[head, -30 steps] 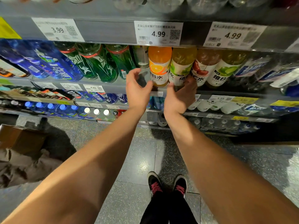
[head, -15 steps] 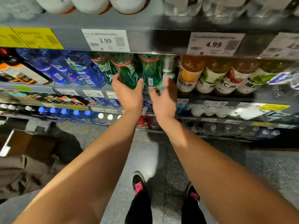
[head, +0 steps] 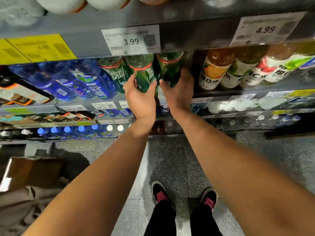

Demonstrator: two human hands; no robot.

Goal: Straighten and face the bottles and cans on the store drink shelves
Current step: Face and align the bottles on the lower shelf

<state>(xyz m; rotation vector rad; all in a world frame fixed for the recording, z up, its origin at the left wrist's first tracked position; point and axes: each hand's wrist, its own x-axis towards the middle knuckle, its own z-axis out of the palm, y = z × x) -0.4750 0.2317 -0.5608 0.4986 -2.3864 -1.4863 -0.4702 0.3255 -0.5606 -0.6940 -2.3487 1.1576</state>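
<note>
From the head camera, both arms reach up to the shelf [head: 221, 95] that carries the green bottles, under the 3.99 price tag [head: 131, 40].

The left hand [head: 140, 97] cups the middle green bottle [head: 144, 74] from below. Its thumb lies on the bottle's right side and its fingers [head: 130, 80] curl round the left side, so the hand grips the bottle near the front edge of the shelf. The right hand [head: 179, 94] is wrapped on the next green bottle [head: 169, 70] to the right, with the thumb toward the gap between the two bottles and the fingers curved round its far side; whether they clamp it firmly or only rest on it I cannot tell.

A third green bottle [head: 114, 70] stands just left of the held one, touching it. Blue bottles [head: 81, 80] fill the left end of the shelf and juice bottles [head: 214, 70] with white labels fill the right end.

The step in hand looks like facing the green row. The bottles appear upright and close together, though their labels are smeared by blur. The next move likely calls for a small twist of each bottle until its label faces out, with the bases then drawn level with the front edge of the shelf and the neighbours left undisturbed.
</note>
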